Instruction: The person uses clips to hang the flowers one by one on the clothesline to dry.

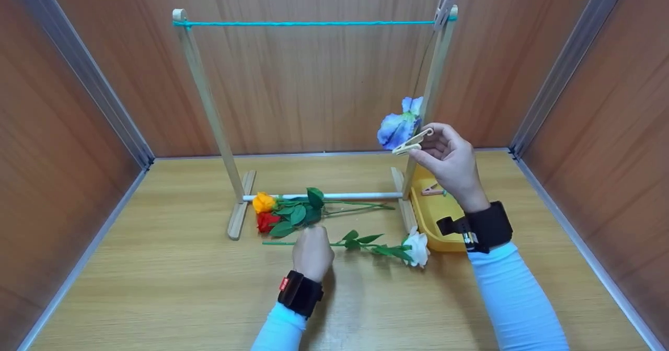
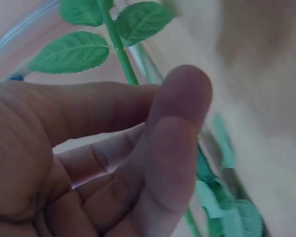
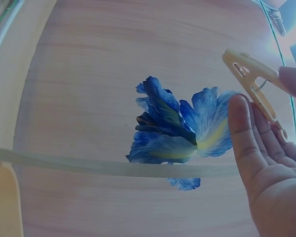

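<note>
My left hand (image 1: 313, 254) pinches the green stem (image 2: 119, 47) of a white rose (image 1: 416, 247) between thumb and fingers, low over the table; the flower head points right. Up by the rack's right post, my right hand (image 1: 450, 160) holds a pale yellow clothespin (image 1: 413, 142) between thumb and fingers, also seen as the clothespin (image 3: 246, 74) in the right wrist view. Just left of that hand, a blue flower (image 1: 398, 126) hangs head down from a clothespin (image 1: 446, 9) at the right end of the teal string (image 1: 313, 23).
A yellow rose (image 1: 264, 202) and a red rose (image 1: 266, 222) lie with their leaves and stems by the rack's white bottom bar (image 1: 360, 196). The yellow tray (image 1: 444, 245) at the right holds a pinkish clothespin (image 1: 432, 190). Wooden panels stand at the back and both sides.
</note>
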The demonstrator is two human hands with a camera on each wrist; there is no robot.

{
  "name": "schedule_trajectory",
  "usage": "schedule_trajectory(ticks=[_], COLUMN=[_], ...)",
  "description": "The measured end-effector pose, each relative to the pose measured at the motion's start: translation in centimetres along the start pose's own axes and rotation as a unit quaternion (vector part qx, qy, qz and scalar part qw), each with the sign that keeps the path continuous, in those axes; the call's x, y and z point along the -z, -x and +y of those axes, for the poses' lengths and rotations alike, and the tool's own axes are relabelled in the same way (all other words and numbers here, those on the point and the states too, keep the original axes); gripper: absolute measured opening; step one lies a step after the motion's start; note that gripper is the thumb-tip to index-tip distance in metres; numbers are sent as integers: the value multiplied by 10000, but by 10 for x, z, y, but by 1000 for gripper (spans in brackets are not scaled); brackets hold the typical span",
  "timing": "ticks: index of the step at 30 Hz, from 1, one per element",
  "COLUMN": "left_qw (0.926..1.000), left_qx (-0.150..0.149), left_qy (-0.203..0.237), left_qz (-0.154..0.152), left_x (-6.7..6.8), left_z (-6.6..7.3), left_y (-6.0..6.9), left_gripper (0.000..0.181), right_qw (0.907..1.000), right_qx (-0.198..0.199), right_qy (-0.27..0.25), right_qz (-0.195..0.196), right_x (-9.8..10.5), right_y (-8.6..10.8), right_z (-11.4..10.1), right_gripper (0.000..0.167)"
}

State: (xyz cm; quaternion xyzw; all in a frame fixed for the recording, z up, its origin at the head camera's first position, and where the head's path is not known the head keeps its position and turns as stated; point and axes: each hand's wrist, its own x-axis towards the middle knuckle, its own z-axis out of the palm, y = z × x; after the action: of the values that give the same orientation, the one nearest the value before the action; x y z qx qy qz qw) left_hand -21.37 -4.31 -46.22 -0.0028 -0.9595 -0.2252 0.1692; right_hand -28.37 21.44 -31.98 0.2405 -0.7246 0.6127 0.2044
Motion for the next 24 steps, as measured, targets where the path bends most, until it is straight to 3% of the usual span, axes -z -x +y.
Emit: schedule_trajectory(ticks=[9,17,24], left_qw=[9990,9962,9974], left_qx=[-6,-480,-240], left_qy=[-451,-726,-639], left_qz=[-35,12,232], left_x=[-11,-13,-13], left_z=[-12,-12,-15], left_y=[3,1,0], left_gripper=[12,14,16], right_qw=[9999,9998,9998], right_qx=[-148,-179,-175], right_qy=[31,28,-55], right_qz=[-54,-26,2], right_x=[-1,-1,-1], right_y=[4,3,5], right_z=[5,6,10], right_gripper=[41,40,41])
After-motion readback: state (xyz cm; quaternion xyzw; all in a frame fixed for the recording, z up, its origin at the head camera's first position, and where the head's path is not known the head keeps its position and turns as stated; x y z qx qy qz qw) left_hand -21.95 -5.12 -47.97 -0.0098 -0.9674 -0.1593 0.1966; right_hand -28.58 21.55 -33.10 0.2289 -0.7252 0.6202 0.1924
